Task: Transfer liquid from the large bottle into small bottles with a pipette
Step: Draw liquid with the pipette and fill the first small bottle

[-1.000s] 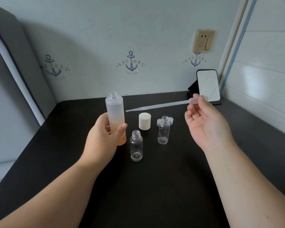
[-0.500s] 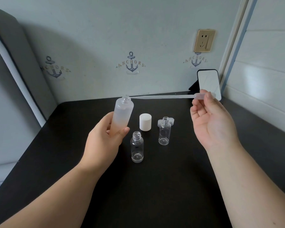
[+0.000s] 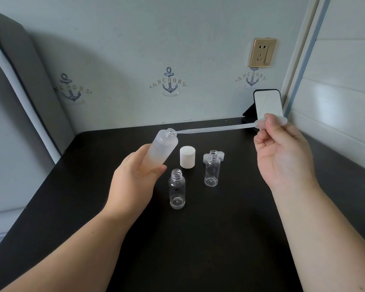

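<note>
Large bottle (image 3: pixel 161 150) tilted in left grip (image 3: pixel 135 175), pipette (image 3: pixel 217 129) tip at its mouth, bulb pinched in right grip (image 3: pixel 282 157).

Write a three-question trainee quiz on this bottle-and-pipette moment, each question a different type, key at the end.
1. True or false: the large bottle stands upright on the table.
2. Which hand pinches the pipette by its bulb?
A. left hand
B. right hand
3. Fill in: the white cap stands on the table behind the near small bottle and left of the ____ small bottle.

Key:
1. False; the left hand holds it tilted, mouth toward the pipette tip.
2. B
3. far
</note>
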### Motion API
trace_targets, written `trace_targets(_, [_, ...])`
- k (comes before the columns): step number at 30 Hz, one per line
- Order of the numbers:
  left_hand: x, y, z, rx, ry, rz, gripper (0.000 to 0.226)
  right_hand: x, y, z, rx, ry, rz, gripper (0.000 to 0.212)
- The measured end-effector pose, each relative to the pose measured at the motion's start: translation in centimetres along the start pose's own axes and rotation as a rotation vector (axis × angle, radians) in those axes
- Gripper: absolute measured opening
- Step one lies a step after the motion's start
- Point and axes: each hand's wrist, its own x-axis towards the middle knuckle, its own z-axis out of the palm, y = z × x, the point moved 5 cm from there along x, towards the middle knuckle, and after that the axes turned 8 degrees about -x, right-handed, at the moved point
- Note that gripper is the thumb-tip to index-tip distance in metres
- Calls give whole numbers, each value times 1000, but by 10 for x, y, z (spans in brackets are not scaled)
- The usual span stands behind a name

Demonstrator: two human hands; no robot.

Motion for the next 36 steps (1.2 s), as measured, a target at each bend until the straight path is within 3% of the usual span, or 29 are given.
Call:
trace_targets(4, [1, 1, 0, 33, 2, 21, 34, -1, -10, 4, -66, -50, -86, 35])
trace_targets(21, [1, 1, 5, 137, -7, 89, 52, -9, 17, 18, -209, -174, -16, 4])
trace_targets(36, [0, 0, 4, 162, 23, 94, 57, -11, 24, 20, -208, -274, 43, 10])
